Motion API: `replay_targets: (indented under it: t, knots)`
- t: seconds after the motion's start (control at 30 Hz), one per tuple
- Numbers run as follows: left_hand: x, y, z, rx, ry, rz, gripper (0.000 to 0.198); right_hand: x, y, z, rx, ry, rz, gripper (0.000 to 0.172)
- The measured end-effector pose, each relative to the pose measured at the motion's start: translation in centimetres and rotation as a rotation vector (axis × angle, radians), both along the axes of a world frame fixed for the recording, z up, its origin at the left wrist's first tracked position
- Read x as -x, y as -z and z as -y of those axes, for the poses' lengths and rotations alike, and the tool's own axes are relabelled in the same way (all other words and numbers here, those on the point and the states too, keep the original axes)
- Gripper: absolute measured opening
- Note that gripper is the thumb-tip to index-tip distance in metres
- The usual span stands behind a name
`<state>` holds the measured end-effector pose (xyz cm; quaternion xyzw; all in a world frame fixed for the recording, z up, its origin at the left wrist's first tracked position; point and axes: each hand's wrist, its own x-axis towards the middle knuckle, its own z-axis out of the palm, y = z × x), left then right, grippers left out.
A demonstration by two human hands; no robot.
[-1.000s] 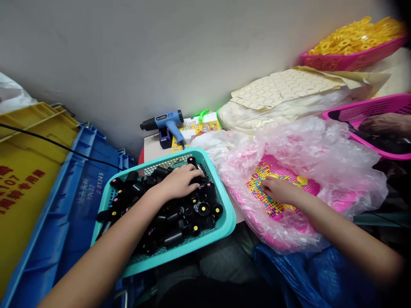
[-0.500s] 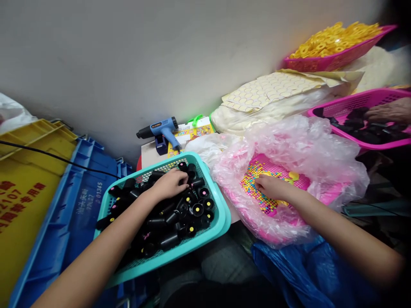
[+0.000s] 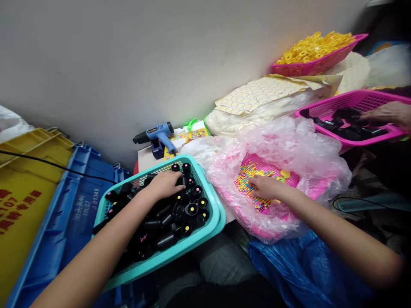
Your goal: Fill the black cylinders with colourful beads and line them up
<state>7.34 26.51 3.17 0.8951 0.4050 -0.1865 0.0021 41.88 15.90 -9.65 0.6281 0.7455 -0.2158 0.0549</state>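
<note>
In the teal basket (image 3: 215,222), my left hand (image 3: 165,185) rests over a heap of black cylindrical pieces (image 3: 165,239). Its thumb is apart from the fingers, whose tips are partly hidden among the pieces. Several pieces have a yellow or pink dot on the end. My right hand (image 3: 265,187) reaches into a pink mesh basket (image 3: 289,164) lined with crumpled clear plastic (image 3: 316,147). Its slightly spread fingers touch small coloured beads (image 3: 245,173); no held bead can be made out. A few larger yellow pieces (image 3: 284,173) lie beside the beads.
A blue heat gun (image 3: 162,131) stands behind the teal basket. Blue (image 3: 77,205) and yellow (image 3: 28,192) crates are at left. At right, another person's hand (image 3: 390,114) is in a pink basket (image 3: 356,96) of black parts. Yellow rings (image 3: 316,47) fill a basket behind.
The view has shifted slightly. My left hand has spread its thumb a little from the fingers over the black pieces. My right hand's fingers have loosened slightly among the beads.
</note>
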Motion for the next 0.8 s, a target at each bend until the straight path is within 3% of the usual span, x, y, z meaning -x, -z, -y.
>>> replay_targets:
  t: [0.17, 0.3, 0.47, 0.53, 0.73, 0.8]
  knots:
    - [0.2, -2.1, 3.1, -0.01, 0.061, 0.08, 0.031, -0.2, 0.2, 0.5, 0.024, -0.029, -0.018, 0.019]
    - [1.2, -1.7, 4.8, 0.085, 0.178, 0.109, 0.028, -0.4, 0.5, 0.2, 0.028, -0.029, -0.021, 0.013]
    - [2.2, -1.6, 4.1, -0.207, 0.13, 0.016, 0.023, -0.3, 0.7, 0.1, 0.03, -0.015, -0.033, 0.011]
    - [1.5, -1.8, 4.1, -0.237, 0.163, -0.036, 0.024, -0.2, 0.7, 0.1, 0.032, -0.01, -0.035, 0.01]
    - [-0.6, -0.9, 3.9, -0.015, 0.433, 0.013, 0.018, 0.0, 0.4, 0.0, 0.04, -0.002, -0.02, 0.009]
    - [-0.5, -0.5, 3.2, 0.08, 0.411, 0.027, 0.037, 0.1, 0.4, 0.0, 0.041, 0.008, -0.012, 0.009]
